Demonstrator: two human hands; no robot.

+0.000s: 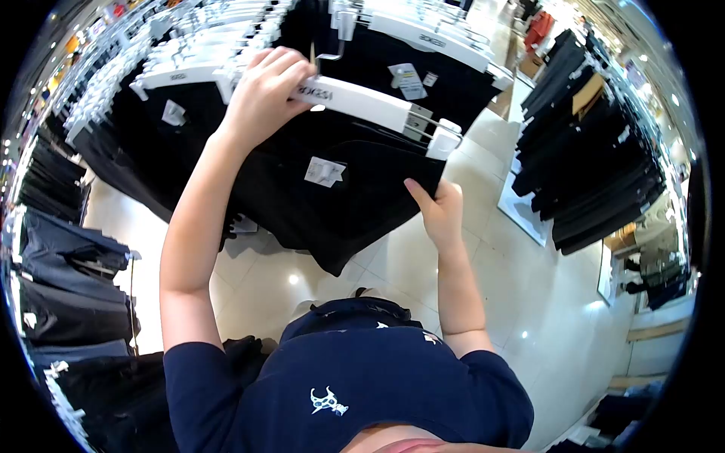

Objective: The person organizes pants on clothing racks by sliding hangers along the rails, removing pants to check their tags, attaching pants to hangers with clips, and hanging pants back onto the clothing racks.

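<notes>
A white hanger (362,104) with dark lettering slants across the upper middle, and a black garment (362,196) with a white tag (325,172) hangs from its clips. My left hand (268,90) is closed around the hanger's left part, near its metal hook. At the garment's right edge, just below the right clip (444,140), my right hand (438,208) pinches the black cloth, thumb on the near side.
More black garments on white hangers (181,78) crowd the rack at the upper left and behind. A rack of dark clothes (593,151) stands at the right, folded dark trousers (72,257) at the left. Pale tiled floor (483,264) shows between them.
</notes>
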